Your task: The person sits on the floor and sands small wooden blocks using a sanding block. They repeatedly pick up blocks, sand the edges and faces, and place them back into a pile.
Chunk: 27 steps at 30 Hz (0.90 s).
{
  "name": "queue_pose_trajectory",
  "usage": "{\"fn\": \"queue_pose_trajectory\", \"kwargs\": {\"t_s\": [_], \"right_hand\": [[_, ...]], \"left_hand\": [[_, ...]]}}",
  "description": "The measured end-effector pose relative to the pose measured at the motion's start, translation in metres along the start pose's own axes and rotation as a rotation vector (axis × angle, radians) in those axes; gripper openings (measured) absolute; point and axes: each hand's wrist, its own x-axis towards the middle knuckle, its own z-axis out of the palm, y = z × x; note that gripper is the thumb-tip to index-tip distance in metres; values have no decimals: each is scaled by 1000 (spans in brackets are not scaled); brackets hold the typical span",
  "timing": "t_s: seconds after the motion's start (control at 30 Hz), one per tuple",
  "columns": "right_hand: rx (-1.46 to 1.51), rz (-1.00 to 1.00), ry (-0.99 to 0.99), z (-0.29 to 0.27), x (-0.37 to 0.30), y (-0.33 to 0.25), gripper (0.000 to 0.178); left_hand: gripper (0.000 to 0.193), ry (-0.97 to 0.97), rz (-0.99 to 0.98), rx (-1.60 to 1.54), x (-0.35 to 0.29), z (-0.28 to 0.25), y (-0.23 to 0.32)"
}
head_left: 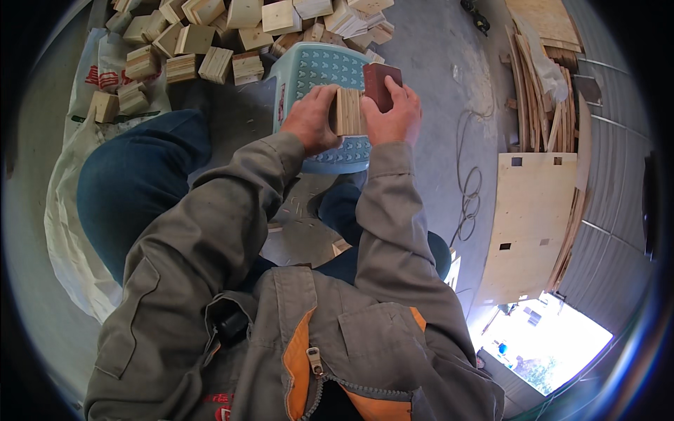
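Note:
A small plywood block [349, 112] with layered edges is gripped by my left hand [309, 121], its fingers wrapped round the left side. My right hand [394, 118] closes on a red-brown, brick-shaped sanding block [376, 78], with the thumb along its near side. That thumb lies close by the plywood block's right edge; whether it touches the wood I cannot tell. Both hands are over a light blue plastic stool [323, 64] with a raised pattern on its top, standing in front of my knees.
Beyond the stool lies a heap of cut plywood blocks [195, 39], several of them on a white plastic sack [77, 151] at the left. A cable [469, 189] coils on the floor to the right. Farther right are stacked boards [537, 91] and a plywood sheet [530, 210].

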Motion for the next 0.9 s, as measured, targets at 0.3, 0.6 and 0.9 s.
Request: {"fn": "queue_pose_trajectory", "kwargs": {"t_s": [0.3, 0.6, 0.9], "right_hand": [[93, -24, 1, -9, -35, 15, 66], [19, -130, -31, -43, -111, 8, 71], [34, -122, -16, -47, -109, 2, 70]], "left_hand": [[92, -66, 46, 53, 0, -2, -4], [92, -52, 61, 52, 0, 1, -5], [86, -43, 48, 11, 1, 4, -6]]}}
